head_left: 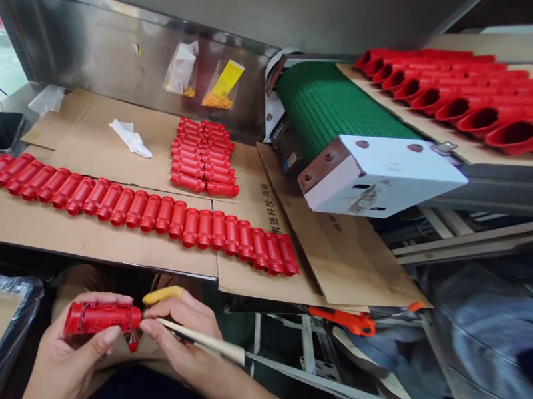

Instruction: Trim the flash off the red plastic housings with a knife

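Observation:
My left hand [76, 354] is closed around a red plastic housing [103, 317], whose inner side with ribs and slots faces up. My right hand [180, 328] pinches a slim tool with a pale handle [208, 345], its front end close to the housing's right end. A yellow cover [163, 295] sits on one finger of that hand. Beyond both hands, a long curved row of red housings [150, 212] lies side by side on cardboard [100, 236]. Behind the row is a smaller block of red parts [202, 156].
A green conveyor belt [337, 104] with a white metal end bracket [379, 175] stands at the right, beside more red parts [477, 95]. Small bags [223, 85] lean by the metal wall. A phone [1, 131] lies at left. Orange-handled scissors [343, 319] poke out below the cardboard.

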Demonstrator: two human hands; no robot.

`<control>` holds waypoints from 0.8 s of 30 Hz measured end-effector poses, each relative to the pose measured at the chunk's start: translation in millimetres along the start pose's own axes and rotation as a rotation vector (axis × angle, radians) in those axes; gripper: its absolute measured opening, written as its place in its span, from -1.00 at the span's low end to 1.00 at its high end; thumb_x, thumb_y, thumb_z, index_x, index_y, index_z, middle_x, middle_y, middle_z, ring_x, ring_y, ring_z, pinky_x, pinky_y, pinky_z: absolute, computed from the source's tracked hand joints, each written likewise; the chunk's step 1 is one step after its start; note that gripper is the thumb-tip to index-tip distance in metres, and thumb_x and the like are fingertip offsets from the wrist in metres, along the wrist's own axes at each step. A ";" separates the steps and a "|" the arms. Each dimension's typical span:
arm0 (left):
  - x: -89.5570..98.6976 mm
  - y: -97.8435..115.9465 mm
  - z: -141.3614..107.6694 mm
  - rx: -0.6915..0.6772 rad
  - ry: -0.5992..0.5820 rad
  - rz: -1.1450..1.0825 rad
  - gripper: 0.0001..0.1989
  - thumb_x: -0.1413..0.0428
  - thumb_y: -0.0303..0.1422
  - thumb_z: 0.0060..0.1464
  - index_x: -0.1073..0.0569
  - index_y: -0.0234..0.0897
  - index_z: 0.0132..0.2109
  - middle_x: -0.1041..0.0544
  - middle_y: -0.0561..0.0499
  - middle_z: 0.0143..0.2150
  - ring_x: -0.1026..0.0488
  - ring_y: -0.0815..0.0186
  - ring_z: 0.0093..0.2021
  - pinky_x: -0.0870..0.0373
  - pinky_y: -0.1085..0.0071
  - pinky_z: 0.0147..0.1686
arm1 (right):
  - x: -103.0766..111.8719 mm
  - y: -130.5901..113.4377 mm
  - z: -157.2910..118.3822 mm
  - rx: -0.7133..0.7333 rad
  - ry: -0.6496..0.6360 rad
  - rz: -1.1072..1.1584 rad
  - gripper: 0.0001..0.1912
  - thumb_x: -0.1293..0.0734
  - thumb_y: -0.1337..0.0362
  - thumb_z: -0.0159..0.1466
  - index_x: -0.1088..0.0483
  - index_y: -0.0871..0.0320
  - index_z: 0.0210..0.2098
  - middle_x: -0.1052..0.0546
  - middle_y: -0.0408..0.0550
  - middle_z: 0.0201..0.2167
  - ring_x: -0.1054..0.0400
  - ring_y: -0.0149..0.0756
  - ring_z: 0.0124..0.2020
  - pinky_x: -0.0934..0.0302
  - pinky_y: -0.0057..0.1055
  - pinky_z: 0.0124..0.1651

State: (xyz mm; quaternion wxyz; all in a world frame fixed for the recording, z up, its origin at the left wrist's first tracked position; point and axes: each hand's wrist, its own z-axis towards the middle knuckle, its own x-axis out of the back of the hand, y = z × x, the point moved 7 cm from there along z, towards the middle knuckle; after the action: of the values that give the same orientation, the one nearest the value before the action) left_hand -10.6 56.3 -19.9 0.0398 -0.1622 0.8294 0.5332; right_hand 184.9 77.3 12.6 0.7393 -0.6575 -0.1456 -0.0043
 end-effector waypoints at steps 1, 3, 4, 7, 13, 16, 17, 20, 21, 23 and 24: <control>0.9 -0.6 1.0 -0.002 0.011 -0.009 -0.67 -0.53 -0.27 -0.04 -0.72 -0.18 -0.11 -0.72 -0.16 -0.02 -0.65 0.15 -0.14 -0.61 0.47 -0.26 | 3.8 -13.0 -2.3 0.161 0.031 -0.092 -0.87 -0.43 0.34 0.44 -0.61 0.19 -0.05 -0.71 0.13 -0.11 -0.64 -0.19 -0.05 -0.60 -0.32 0.00; 0.3 -1.7 2.2 0.002 -0.003 -0.051 -0.69 -0.52 -0.28 0.00 -0.70 -0.19 -0.10 -0.71 -0.13 -0.06 -0.58 0.30 -0.28 -0.53 0.57 -0.39 | 6.3 -28.8 -8.2 0.379 0.040 -0.142 -0.69 -0.40 0.46 0.45 -0.55 0.22 0.16 -0.69 0.20 0.03 -0.61 -0.18 0.10 -0.56 -0.30 0.16; 0.4 -2.7 2.4 0.010 -0.006 -0.071 -0.68 -0.52 -0.30 -0.01 -0.69 -0.19 -0.10 -0.71 -0.12 -0.06 -0.54 0.35 -0.33 -0.50 0.59 -0.41 | 6.3 -31.6 -10.3 0.433 0.034 -0.127 -0.65 -0.39 0.47 0.46 -0.52 0.22 0.21 -0.69 0.20 0.05 -0.62 -0.20 0.09 -0.57 -0.33 0.14; 1.2 -6.2 1.6 0.034 0.003 -0.115 -0.66 -0.53 -0.32 -0.02 -0.67 -0.20 -0.10 -0.69 -0.11 -0.02 -0.47 0.42 -0.37 -0.48 0.60 -0.41 | 5.7 -30.5 -13.7 0.483 0.060 -0.090 -0.66 -0.41 0.39 0.49 -0.53 0.11 0.23 -0.69 0.13 0.02 -0.64 -0.21 -0.04 -0.63 -0.32 -0.01; 1.0 -3.7 1.2 -0.024 -0.010 -0.085 -0.68 -0.51 -0.31 -0.01 -0.67 -0.23 -0.11 -0.65 -0.13 0.01 -0.40 0.45 -0.43 -0.47 0.57 -0.45 | 0.7 -28.9 -12.6 0.496 0.069 -0.091 -0.64 -0.43 0.42 0.46 -0.55 0.12 0.22 -0.69 0.13 0.01 -0.62 -0.18 -0.13 -0.64 -0.26 -0.09; 0.2 -1.1 0.5 -0.022 0.005 -0.066 -0.72 -0.50 -0.30 0.02 -0.67 -0.21 -0.12 -0.65 -0.11 -0.01 -0.46 0.39 -0.35 -0.49 0.58 -0.42 | 1.1 -29.4 -10.7 0.494 0.067 -0.087 -0.63 -0.42 0.42 0.46 -0.55 0.11 0.23 -0.70 0.13 0.01 -0.62 -0.18 -0.12 -0.64 -0.26 -0.07; -0.1 -0.2 0.0 -0.022 0.015 -0.064 -0.72 -0.50 -0.30 0.02 -0.68 -0.20 -0.12 -0.65 -0.11 -0.02 -0.49 0.35 -0.30 -0.49 0.58 -0.40 | 1.1 -29.5 -10.5 0.495 0.069 -0.089 -0.64 -0.42 0.41 0.46 -0.54 0.10 0.23 -0.70 0.12 0.01 -0.63 -0.18 -0.12 -0.64 -0.26 -0.07; -1.6 2.4 -0.7 -0.049 0.027 -0.057 -0.75 -0.49 -0.30 0.04 -0.69 -0.17 -0.13 -0.65 -0.10 -0.02 -0.55 0.26 -0.16 -0.49 0.59 -0.36 | -0.4 -30.2 -11.9 0.497 0.070 -0.102 -0.66 -0.42 0.41 0.46 -0.54 0.12 0.21 -0.70 0.14 0.00 -0.64 -0.17 -0.11 -0.63 -0.25 -0.08; -1.6 3.3 -0.7 -0.068 0.026 -0.051 -0.76 -0.49 -0.30 0.04 -0.69 -0.16 -0.13 -0.66 -0.09 -0.03 -0.57 0.24 -0.13 -0.49 0.58 -0.36 | -0.8 -30.2 -12.7 0.490 0.075 -0.105 -0.66 -0.42 0.42 0.45 -0.54 0.13 0.19 -0.70 0.14 -0.01 -0.64 -0.16 -0.11 -0.63 -0.25 -0.09; -0.5 4.2 0.0 -0.110 0.023 -0.040 -0.75 -0.50 -0.30 0.01 -0.69 -0.15 -0.15 -0.67 -0.09 -0.05 -0.60 0.18 -0.10 -0.51 0.55 -0.36 | -0.3 -29.4 -14.4 0.459 0.097 -0.104 -0.67 -0.41 0.46 0.44 -0.55 0.13 0.17 -0.70 0.13 -0.02 -0.64 -0.16 -0.09 -0.62 -0.26 -0.08; 1.0 4.5 0.5 -0.130 0.027 -0.035 -0.75 -0.50 -0.30 0.00 -0.69 -0.15 -0.15 -0.68 -0.10 -0.06 -0.61 0.14 -0.08 -0.54 0.52 -0.34 | 0.1 -28.6 -14.9 0.439 0.104 -0.106 -0.68 -0.40 0.46 0.44 -0.55 0.12 0.15 -0.70 0.12 -0.03 -0.64 -0.17 -0.09 -0.61 -0.27 -0.07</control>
State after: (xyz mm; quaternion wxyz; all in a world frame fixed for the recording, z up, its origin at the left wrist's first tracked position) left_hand -13.0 58.2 -16.5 0.0274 -0.1860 0.7904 0.5830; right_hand 182.4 58.9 38.9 0.8698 -0.4713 -0.1391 -0.0451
